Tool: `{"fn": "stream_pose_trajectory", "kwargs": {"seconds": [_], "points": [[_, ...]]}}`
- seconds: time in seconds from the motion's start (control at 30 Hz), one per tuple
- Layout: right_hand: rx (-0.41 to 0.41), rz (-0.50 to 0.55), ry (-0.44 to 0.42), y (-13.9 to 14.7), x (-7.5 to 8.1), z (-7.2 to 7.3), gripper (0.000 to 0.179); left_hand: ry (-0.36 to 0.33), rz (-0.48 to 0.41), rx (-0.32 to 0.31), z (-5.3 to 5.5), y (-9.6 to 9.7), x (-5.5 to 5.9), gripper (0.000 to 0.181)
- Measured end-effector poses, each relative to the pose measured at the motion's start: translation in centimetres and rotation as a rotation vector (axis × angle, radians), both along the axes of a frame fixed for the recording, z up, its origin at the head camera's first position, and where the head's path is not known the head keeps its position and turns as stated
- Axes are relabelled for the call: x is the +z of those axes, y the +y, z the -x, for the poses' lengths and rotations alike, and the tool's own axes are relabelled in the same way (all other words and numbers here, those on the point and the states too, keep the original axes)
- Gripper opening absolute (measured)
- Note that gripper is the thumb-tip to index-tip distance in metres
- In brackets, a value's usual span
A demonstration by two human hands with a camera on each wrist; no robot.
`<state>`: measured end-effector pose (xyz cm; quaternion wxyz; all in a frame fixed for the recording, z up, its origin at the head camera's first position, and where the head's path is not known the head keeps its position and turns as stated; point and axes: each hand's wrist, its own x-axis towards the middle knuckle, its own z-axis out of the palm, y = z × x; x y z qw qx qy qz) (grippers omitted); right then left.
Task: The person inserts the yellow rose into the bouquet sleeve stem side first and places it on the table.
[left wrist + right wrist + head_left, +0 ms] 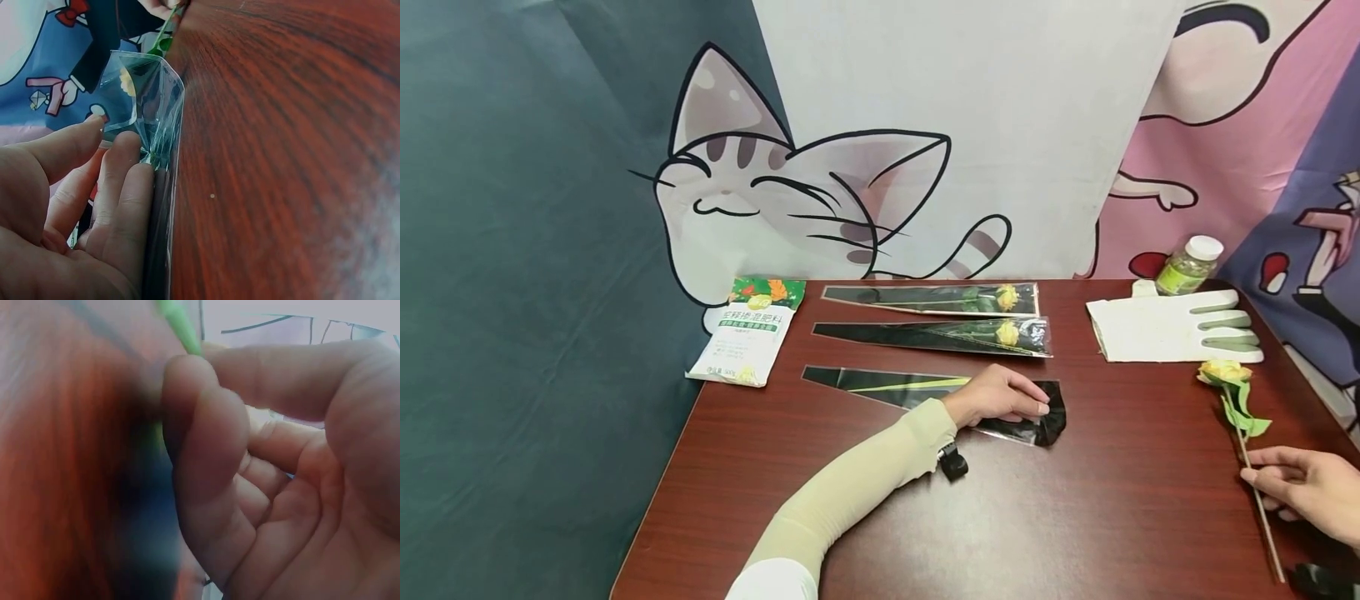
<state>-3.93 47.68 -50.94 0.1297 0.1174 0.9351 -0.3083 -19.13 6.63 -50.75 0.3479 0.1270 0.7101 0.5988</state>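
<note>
My left hand (996,393) pinches the wide end of a black and clear flower sleeve (1052,414) on the table. Seen from the left wrist, the sleeve's mouth (164,87) stands partly spread above the fingertips (128,147). A pale green strip runs along the sleeve's narrow part. Over at the right edge, my right hand (1303,487) holds a yellow artificial rose (1225,372) by its thin stem, bloom pointing away from me. In the right wrist view, thumb and forefinger pinch the green stem (181,328); the bloom is out of that view.
Two sleeves with yellow roses inside, a far one (925,298) and a nearer one (917,337), lie behind. A fertilizer bag (748,333) is at the back left. White gloves (1165,327) and a lidded jar (1189,267) sit at the back right, near the table's edge.
</note>
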Motion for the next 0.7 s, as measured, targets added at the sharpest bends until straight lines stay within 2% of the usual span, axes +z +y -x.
{"fn": "stream_pose_trajectory", "kwargs": {"seconds": [0.17,0.33,0.7], "points": [[0.011,0.055,-0.030,-0.8,0.6,0.4,0.041,-0.005,-0.002,0.000,0.1,0.0,0.1,0.011],[0.056,0.164,-0.045,-1.7,0.9,0.6,0.030,-0.006,-0.001,-0.010,0.2,0.1,0.0,0.011],[0.151,0.368,0.077,-4.3,0.7,2.2,0.022,-0.016,-0.007,-0.020,0.3,-0.1,0.0,0.012]]}}
